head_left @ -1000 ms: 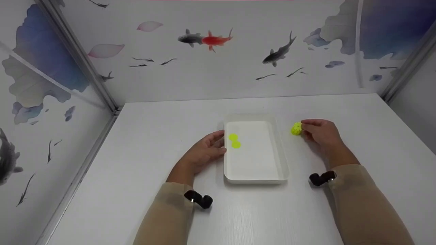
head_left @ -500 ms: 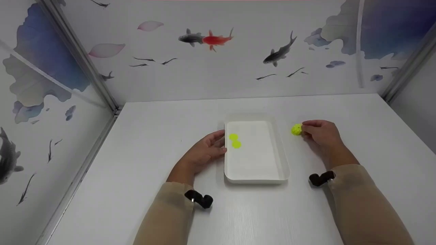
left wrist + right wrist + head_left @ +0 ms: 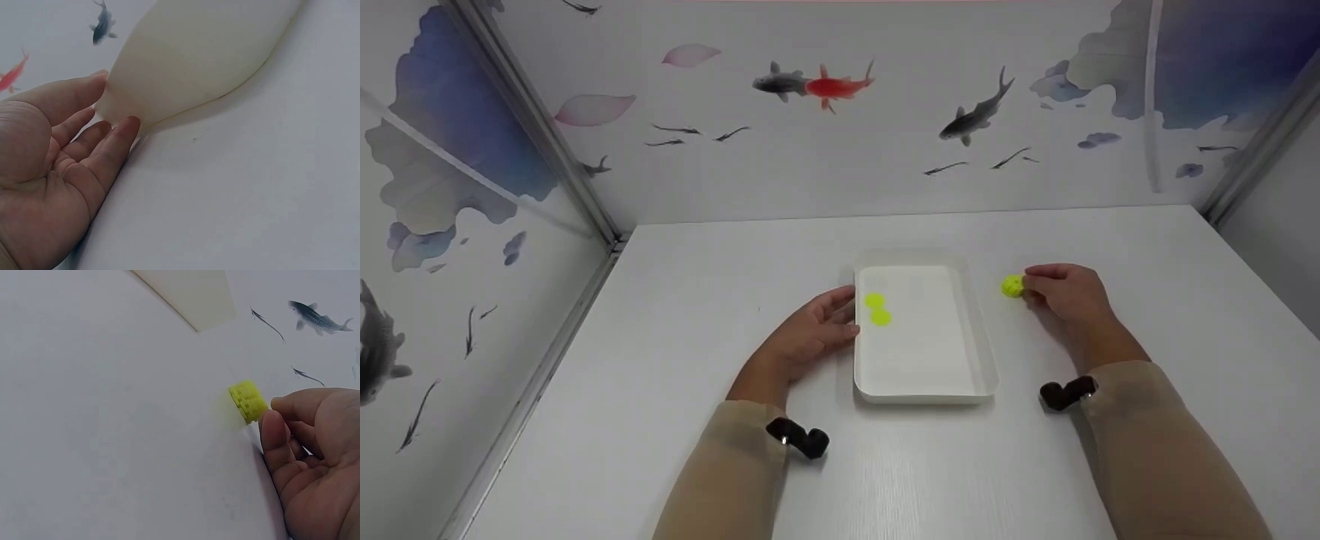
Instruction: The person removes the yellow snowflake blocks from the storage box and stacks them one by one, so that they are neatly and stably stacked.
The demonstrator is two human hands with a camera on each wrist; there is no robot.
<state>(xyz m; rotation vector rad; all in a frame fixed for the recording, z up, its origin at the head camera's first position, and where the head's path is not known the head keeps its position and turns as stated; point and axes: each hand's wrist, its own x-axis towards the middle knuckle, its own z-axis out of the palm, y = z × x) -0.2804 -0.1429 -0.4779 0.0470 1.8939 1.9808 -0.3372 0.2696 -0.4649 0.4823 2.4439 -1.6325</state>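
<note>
A shallow white tray (image 3: 926,337) sits mid-table in the head view, with two flat bright yellow discs (image 3: 877,309) in its left half. At its left side my left hand (image 3: 810,330) touches the outer wall with thumb and fingertips, the fingers only loosely bent; the left wrist view shows the same contact. To the right of the tray, my right hand (image 3: 1069,294) pinches a small yellow toothed piece (image 3: 248,402) by its right side. It looks like stacked gears, with its ribbed edge facing the right wrist camera. The fingertips hide part of it.
The white tabletop (image 3: 720,270) meets a back wall (image 3: 840,176) printed with fish and leaves. A metal-framed side panel (image 3: 442,240) stands at the left. A black wrist mount (image 3: 799,437) is on the left sleeve, another (image 3: 1069,393) on the right.
The yellow toothed piece shows a smaller, flatter outline between my right fingers than a second ago. My right hand has barely shifted. The left hand, tray and discs stay where they were.
</note>
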